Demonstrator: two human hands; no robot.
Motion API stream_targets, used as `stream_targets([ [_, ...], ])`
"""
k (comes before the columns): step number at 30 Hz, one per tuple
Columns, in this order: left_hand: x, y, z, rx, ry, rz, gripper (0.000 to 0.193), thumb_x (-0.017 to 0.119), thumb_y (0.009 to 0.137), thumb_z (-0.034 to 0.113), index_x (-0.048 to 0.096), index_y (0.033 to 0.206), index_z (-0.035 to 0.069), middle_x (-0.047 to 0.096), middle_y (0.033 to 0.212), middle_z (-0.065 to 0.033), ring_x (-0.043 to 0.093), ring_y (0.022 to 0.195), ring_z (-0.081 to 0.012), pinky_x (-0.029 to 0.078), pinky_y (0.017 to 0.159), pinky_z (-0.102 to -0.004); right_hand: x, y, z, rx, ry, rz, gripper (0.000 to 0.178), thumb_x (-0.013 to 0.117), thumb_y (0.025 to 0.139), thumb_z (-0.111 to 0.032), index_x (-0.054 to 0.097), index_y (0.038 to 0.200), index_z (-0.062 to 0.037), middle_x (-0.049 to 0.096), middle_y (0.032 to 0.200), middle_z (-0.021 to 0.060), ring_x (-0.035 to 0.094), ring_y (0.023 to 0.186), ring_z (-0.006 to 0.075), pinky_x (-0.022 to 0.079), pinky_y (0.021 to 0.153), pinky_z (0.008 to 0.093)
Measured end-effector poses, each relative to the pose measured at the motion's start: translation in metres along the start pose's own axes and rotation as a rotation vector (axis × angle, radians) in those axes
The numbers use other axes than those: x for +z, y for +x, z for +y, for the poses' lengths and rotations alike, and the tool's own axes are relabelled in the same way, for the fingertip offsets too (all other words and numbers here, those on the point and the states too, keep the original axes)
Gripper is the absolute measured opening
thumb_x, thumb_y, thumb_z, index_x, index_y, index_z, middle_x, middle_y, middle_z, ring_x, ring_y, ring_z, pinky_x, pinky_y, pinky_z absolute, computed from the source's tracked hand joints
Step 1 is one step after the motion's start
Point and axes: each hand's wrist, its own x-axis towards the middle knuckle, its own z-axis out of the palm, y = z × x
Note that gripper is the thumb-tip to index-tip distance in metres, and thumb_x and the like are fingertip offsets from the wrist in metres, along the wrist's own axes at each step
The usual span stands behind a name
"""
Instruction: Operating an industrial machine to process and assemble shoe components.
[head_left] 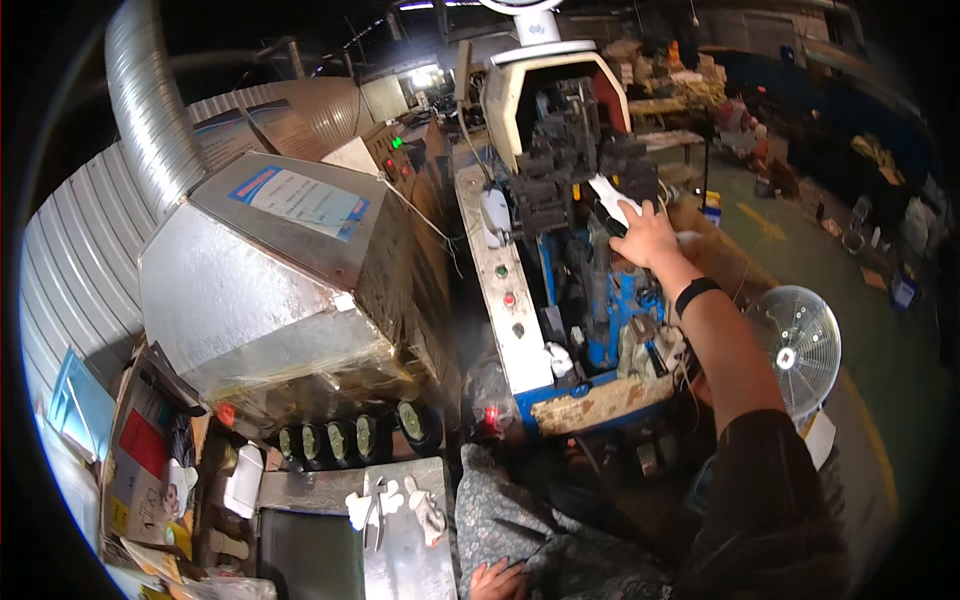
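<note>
My right hand (645,237) reaches out to the dark clamps of a blue machine (606,300), its fingers closed on a long white-and-black shoe-shaped piece (612,198). The far end of that piece lies against the machine's black jaws (555,190); its exact contact is hidden. Down at the lower edge, my left hand (498,580) lies on the dark patterned apron (510,515) over my lap. Only its fingers show there, loosely laid out, with nothing visible in them.
Left of the machine stands a metal hood (250,300) with a duct (150,100). Several dark shoes with green insides (365,436) line its base. Pliers (374,520) and white gloves (425,510) lie on a metal bench (410,570). A fan (800,350) stands right of my forearm.
</note>
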Motion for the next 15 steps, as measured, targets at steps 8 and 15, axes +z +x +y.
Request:
stream_targets([
  [8,0.019,-0.006,-0.014,0.152,0.114,0.055,0.019,0.067,0.084,0.017,0.069,0.096,0.002,0.067,0.108,-0.0187,0.060,0.101,-0.0419,0.047,0.088,-0.0551,-0.029,-0.027,0.007,0.089,-0.031,-0.355,0.104,0.078,0.069,-0.045,0.021,0.152,-0.0190,0.038,0.141,0.0224,0.052,0.123,0.0426,0.048,0.098,0.0462],
  [15,0.002,0.010,0.013,-0.037,0.022,0.062,0.015,0.065,0.085,0.015,0.071,0.088,0.002,0.070,0.106,-0.0184,0.061,0.102,-0.0408,0.046,0.092,-0.0539,0.007,-0.105,0.022,-0.074,0.301,0.313,0.085,0.082,0.061,-0.026,0.048,0.139,-0.0238,0.041,0.141,0.0200,0.049,0.120,0.0411,0.044,0.101,0.0447],
])
